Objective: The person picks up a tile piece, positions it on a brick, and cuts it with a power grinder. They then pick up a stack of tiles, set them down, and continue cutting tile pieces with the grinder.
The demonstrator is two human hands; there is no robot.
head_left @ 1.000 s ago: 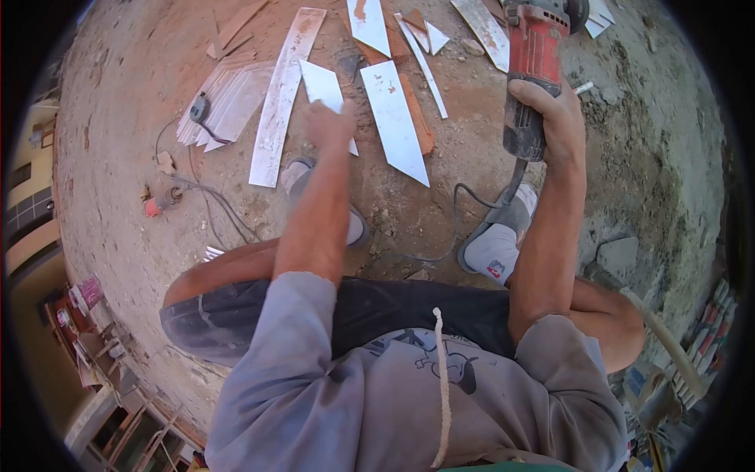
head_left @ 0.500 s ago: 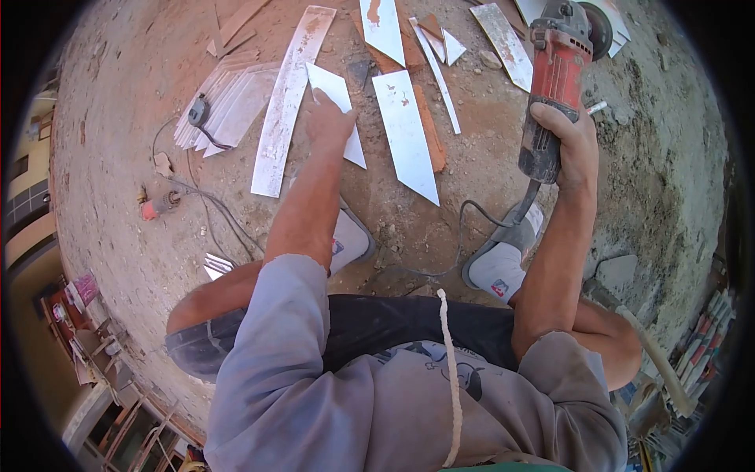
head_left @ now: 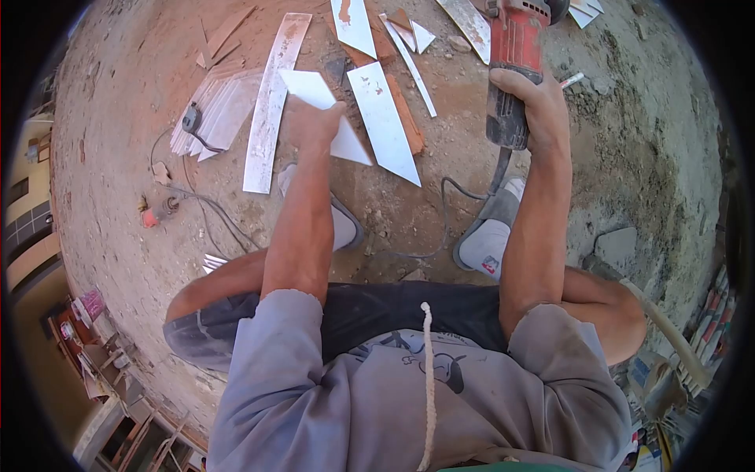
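Note:
My left hand (head_left: 314,124) is closed on a white cut tile piece (head_left: 346,141) with slanted ends; the fingertips are partly hidden behind the hand. My right hand (head_left: 544,106) grips the dark handle of a red angle grinder (head_left: 516,47), raised over the ground at the upper right. The grinder's head is partly cut off by the top of the view. Left of my left hand lies a long white tile strip (head_left: 267,134). To its right, another slant-ended tile piece (head_left: 383,122) rests partly over an orange-brown tile (head_left: 405,118).
Fanned tile strips (head_left: 228,110) lie at the left, with a grey corded object (head_left: 191,119) on top. A small red power tool (head_left: 160,212) and cables are nearby. The grinder's cord (head_left: 444,212) runs between my feet. A wooden-handled tool (head_left: 653,322) lies at the right.
My left hand has turned the white tile piece, so more of its face shows. The grinder appears farther left and higher, and the whole view has shifted slightly.

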